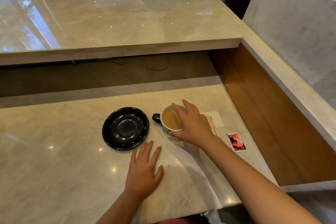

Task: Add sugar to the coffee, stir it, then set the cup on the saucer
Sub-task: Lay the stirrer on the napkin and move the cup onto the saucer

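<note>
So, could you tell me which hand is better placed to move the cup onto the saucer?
Right hand: it already wraps the cup. The left hand lies flat on the counter, below the empty saucer.

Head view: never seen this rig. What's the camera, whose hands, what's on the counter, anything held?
No robot here: one wide-angle camera worn on a person's head looks down at their bare hands. On the pale marble counter sit an empty glossy black saucer, a dark-handled cup of light brown coffee, a white napkin with a thin wooden stick, and a red-and-black sachet. The left hand lies flat and open. The right hand wraps the cup from its right side, fingers over the rim; the cup still stands beside the saucer, not on it.
</note>
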`<control>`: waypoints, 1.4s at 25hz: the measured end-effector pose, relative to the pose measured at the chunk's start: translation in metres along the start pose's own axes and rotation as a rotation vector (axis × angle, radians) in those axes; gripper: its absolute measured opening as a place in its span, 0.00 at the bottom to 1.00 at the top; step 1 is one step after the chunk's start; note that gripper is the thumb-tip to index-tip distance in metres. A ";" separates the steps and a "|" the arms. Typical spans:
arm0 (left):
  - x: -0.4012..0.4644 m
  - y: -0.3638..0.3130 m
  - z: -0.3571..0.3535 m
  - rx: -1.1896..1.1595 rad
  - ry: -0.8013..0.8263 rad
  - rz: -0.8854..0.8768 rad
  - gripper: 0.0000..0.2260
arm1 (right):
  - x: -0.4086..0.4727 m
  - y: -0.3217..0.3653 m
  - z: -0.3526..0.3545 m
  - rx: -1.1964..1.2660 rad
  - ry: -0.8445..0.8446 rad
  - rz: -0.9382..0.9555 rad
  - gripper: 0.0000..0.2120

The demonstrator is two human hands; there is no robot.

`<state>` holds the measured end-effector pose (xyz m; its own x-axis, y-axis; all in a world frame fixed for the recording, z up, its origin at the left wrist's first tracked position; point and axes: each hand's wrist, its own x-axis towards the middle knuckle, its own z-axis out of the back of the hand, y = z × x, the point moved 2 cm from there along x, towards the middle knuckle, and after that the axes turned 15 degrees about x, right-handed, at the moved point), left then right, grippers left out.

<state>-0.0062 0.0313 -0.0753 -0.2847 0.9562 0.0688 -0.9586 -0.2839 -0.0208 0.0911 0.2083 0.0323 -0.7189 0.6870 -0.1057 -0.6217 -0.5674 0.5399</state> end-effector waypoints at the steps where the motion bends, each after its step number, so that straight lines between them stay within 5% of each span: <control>1: 0.000 0.000 0.000 0.001 0.000 0.003 0.26 | 0.005 0.000 -0.002 -0.009 0.036 -0.012 0.43; 9: 0.000 0.000 0.001 -0.001 0.013 0.021 0.26 | 0.038 0.006 -0.002 -0.142 0.243 -0.004 0.48; 21: 0.001 0.001 0.000 -0.023 -0.001 0.015 0.25 | 0.049 0.020 -0.003 -0.171 0.237 0.032 0.44; 35: 0.003 0.001 0.004 -0.057 -0.028 0.000 0.24 | 0.066 0.114 -0.037 -0.086 0.235 0.280 0.42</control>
<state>-0.0081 0.0331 -0.0707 -0.2854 0.9536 0.0962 -0.9572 -0.2786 -0.0780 -0.0383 0.1725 0.0562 -0.9104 0.3822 -0.1582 -0.4073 -0.7618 0.5037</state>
